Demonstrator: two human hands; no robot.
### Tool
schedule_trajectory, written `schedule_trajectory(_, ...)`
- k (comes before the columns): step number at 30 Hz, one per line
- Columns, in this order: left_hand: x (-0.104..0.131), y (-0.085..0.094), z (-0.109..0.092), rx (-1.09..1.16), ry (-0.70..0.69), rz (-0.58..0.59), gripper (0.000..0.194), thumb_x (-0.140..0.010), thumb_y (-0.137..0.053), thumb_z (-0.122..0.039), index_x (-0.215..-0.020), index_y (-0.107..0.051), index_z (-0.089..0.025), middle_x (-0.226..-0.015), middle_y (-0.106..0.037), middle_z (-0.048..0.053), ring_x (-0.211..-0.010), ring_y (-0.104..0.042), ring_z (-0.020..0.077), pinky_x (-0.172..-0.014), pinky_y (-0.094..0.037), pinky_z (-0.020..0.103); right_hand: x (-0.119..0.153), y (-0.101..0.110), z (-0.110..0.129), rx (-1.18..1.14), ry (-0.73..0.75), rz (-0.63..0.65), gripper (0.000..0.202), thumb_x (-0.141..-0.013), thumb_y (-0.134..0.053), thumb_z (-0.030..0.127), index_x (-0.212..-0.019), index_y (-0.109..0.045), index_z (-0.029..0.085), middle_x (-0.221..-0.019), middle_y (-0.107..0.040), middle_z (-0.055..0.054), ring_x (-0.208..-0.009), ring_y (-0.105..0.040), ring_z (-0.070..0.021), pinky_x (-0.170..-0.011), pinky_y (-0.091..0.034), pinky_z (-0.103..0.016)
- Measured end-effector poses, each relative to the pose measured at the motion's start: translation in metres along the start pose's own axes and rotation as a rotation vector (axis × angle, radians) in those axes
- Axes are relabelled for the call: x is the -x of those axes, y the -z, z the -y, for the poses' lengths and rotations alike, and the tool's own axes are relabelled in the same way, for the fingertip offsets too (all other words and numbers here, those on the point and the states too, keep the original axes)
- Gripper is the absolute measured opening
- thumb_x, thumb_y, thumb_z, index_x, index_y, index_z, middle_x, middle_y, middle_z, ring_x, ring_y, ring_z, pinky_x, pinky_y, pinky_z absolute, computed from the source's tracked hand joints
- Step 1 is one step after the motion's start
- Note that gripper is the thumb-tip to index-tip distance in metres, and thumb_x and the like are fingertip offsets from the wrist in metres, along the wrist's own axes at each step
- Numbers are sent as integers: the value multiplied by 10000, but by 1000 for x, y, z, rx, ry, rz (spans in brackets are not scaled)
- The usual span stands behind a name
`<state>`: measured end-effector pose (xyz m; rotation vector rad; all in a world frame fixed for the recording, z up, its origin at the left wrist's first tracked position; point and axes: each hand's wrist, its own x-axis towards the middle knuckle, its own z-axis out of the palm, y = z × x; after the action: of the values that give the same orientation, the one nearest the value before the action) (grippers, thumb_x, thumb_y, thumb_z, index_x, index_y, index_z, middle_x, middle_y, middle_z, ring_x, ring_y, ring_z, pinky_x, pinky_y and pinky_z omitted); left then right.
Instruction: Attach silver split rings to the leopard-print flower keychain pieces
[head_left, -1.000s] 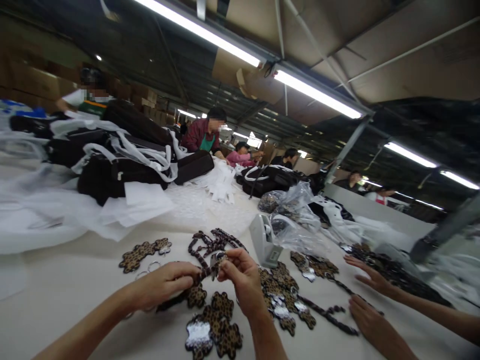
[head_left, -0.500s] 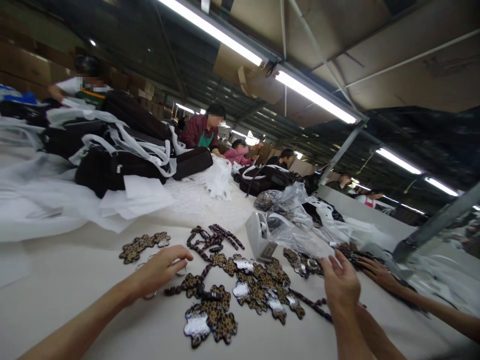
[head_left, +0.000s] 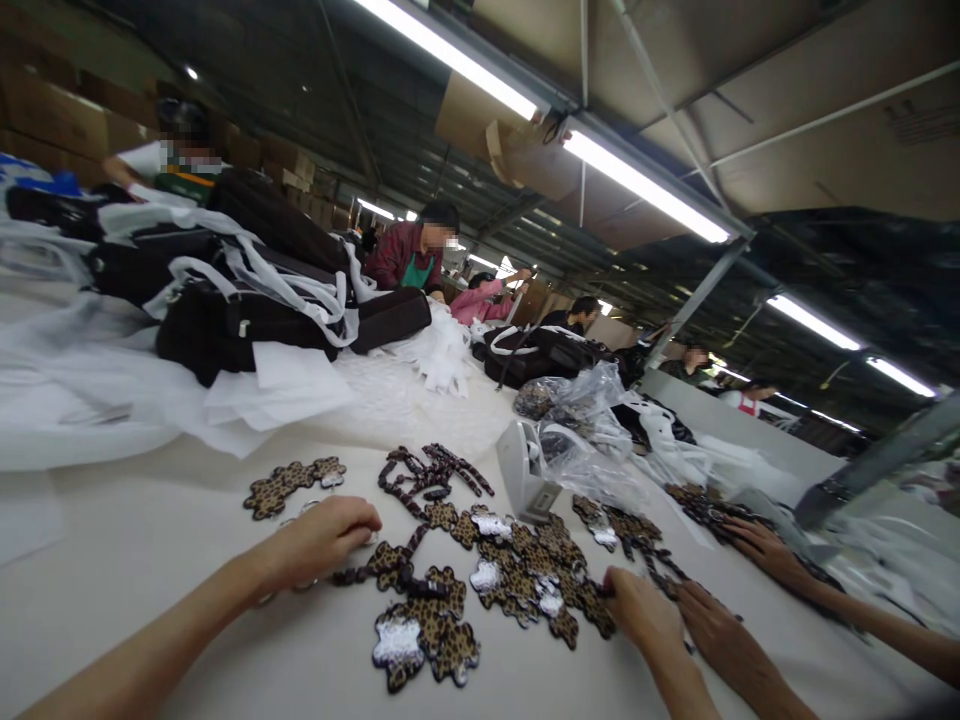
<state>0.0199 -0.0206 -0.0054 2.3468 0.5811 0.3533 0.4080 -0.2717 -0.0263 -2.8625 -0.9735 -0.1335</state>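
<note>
On the white table, my left hand [head_left: 330, 540] is closed above several metal rings [head_left: 307, 583]; what its fingers hold is hidden. My right hand [head_left: 641, 615] pinches the end of a dark beaded strand [head_left: 600, 588] at the right edge of a pile of leopard-print flower pieces [head_left: 517, 565], a few with shiny silver faces. More flower pieces [head_left: 424, 630] lie between my hands, nearer me. Another group [head_left: 289, 487] sits behind my left hand. A tangle of dark beaded strands [head_left: 435, 475] lies behind the pile.
A white dispenser-like box [head_left: 525, 475] stands behind the pile, beside clear plastic bags [head_left: 592, 410]. Another person's hands [head_left: 709, 620] work at the right over more strands. Black bags with white wrapping [head_left: 247, 325] are heaped at the back left. Several people stand beyond.
My right hand has come down and left onto the strand at the pile, its fingers now pinched. Another person's hand shows beside it. My left hand has barely moved.
</note>
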Motion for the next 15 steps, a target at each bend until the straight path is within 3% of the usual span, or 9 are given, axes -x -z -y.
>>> schedule_trajectory(3, 0, 2, 0, -20, 3, 12, 260, -866, -438, -270, -918, -684, -202, -963, -707, 64, -904, -621, 222, -817, -445, 306, -13, 19, -13, 72, -26, -37, 186, -798, -526, 118, -813, -697, 189, -878, -732, -135, -904, -703, -310, -750, -497, -372)
schedule_trajectory(7, 0, 1, -1, -36, 12, 10, 262, -868, -436, -269, -933, -681, -204, -985, -705, 64, -924, -620, 223, -835, -446, 308, -33, 52, -24, 127, -108, -156, 387, -929, -353, 237, -1186, -592, 73, -1130, -629, -278, -970, -679, -349, -778, -491, -417)
schedule_trajectory(9, 0, 0, -1, -45, 10, 9, 263, -871, -433, -268, -938, -680, -207, -998, -705, 64, -934, -618, 222, -846, -443, 312, -37, 59, -21, 131, -98, -184, 443, -937, -344, 291, -1264, -543, 70, -1175, -609, -283, -968, -678, -354, -780, -491, -427)
schedule_trajectory(12, 0, -1, 0, -44, 9, -1, 266, -877, -429, -267, -942, -680, -207, -1007, -705, 64, -941, -617, 220, -854, -444, 316, -33, 47, 1, 101, 40, -141, 361, -910, -415, 295, -1175, -628, 174, -1078, -703, -161, -974, -680, -300, -804, -492, -363)
schedule_trajectory(15, -1, -1, 2, -36, 20, -13, 273, -878, -428, -258, -955, -683, -196, -1008, -706, 67, -933, -620, 215, -849, -450, 315, -21, 17, 29, 51, 193, -85, 271, -894, -461, 292, -1029, -693, 257, -984, -749, -70, -947, -688, -249, -804, -484, -300)
